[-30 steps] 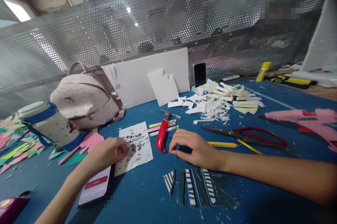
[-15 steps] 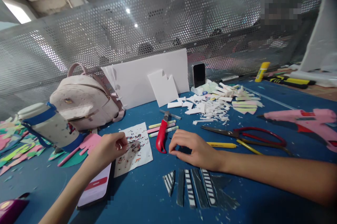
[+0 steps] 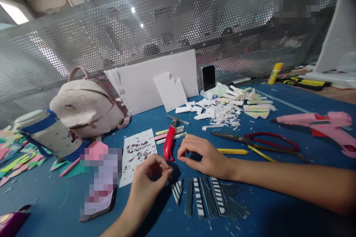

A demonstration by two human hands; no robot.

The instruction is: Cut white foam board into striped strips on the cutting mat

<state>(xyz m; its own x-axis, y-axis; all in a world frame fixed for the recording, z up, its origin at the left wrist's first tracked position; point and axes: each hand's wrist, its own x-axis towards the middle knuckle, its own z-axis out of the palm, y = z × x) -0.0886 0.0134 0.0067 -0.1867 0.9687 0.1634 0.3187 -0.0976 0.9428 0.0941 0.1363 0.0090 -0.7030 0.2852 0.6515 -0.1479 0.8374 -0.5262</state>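
Note:
My left hand (image 3: 150, 179) hovers over the blue table (image 3: 167, 222) beside the striped black-and-white strips (image 3: 201, 201), its fingers curled in a pinch; what it pinches is too small to make out. My right hand (image 3: 204, 155) rests on the table just beyond the strips, fingertips bent together next to the red utility knife (image 3: 168, 144). A white sheet (image 3: 137, 153) sprinkled with coloured bits lies left of the knife.
Red-handled scissors (image 3: 267, 142), a yellow pencil (image 3: 232, 151) and a pink glue gun (image 3: 319, 122) lie to the right. White foam boards (image 3: 147, 81), scraps (image 3: 222, 109), a pale backpack (image 3: 83, 105), a bottle (image 3: 47, 133) and a phone (image 3: 100, 188) surround the work spot.
My left hand has left the white sheet and moved right, toward the striped strips and my right hand. My right hand has barely moved.

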